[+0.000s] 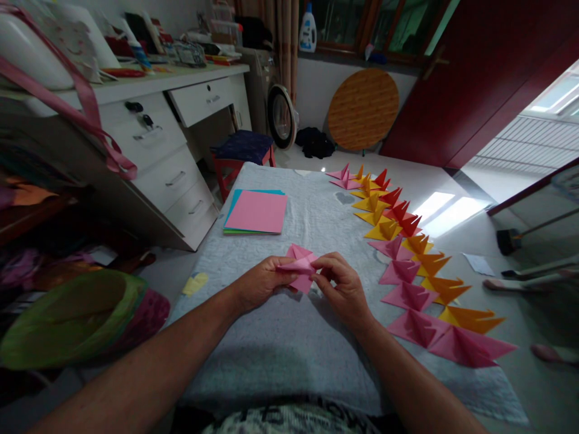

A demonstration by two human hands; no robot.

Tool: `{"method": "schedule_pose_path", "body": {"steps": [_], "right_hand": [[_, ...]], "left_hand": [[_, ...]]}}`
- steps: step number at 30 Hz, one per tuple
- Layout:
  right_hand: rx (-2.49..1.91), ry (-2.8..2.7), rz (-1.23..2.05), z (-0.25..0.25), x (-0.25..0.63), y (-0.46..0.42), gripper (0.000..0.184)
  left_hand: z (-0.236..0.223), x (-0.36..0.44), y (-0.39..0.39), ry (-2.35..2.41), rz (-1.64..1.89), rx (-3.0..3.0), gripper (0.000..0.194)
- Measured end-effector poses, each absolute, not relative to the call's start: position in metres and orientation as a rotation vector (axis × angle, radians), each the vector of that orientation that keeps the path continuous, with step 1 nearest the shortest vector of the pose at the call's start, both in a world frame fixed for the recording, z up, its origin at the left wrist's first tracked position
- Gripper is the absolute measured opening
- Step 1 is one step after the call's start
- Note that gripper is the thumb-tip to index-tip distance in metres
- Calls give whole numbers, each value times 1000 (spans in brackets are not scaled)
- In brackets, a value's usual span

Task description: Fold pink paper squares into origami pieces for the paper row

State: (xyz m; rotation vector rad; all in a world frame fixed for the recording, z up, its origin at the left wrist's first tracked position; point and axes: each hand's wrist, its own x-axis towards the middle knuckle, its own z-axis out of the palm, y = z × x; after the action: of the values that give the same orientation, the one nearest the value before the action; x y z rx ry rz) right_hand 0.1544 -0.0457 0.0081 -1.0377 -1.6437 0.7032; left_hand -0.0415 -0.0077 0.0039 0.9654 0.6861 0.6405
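Note:
Between my two hands is a partly folded sheet of pink origami paper (pixel 299 256), held just above the cloth-covered table (pixel 289 355). My left hand (pixel 265 282) grips its left side, thumb on top and fingers beneath. On the right edge, my right hand (pixel 339 280) pinches the paper between thumb and fingertips. Beyond my left hand lies a stack of square paper (pixel 257 211), pink on top with blue and green edges showing. Rows of folded paper cranes in pink (pixel 414 295), yellow (pixel 383 229), orange (pixel 446 289) and red (pixel 409 223) line the table's right side.
A yellow patch or scrap (pixel 195 284) is at the table's left edge. Left of the table stand a green-lined bin (pixel 67 313) and a white desk (pixel 158 157) with drawers. A stool (pixel 244 147) and an open-doored washing machine (pixel 281 117) are behind.

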Motion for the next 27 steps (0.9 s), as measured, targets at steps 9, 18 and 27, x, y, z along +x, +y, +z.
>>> {"method": "schedule_pose_path", "body": {"steps": [9,18,27], "right_hand": [[-1043,-1640,718,8,154,-45,13],[-1034,-1670,741,7,155,-46,10],[-1009,-1682,776,6,154,-46,17]], "left_hand": [[9,-43,-6,707,699,1151,22],[14,-39,-7,816,785,1222,18],[11,-41,-6,744,775,1133,18]]}}
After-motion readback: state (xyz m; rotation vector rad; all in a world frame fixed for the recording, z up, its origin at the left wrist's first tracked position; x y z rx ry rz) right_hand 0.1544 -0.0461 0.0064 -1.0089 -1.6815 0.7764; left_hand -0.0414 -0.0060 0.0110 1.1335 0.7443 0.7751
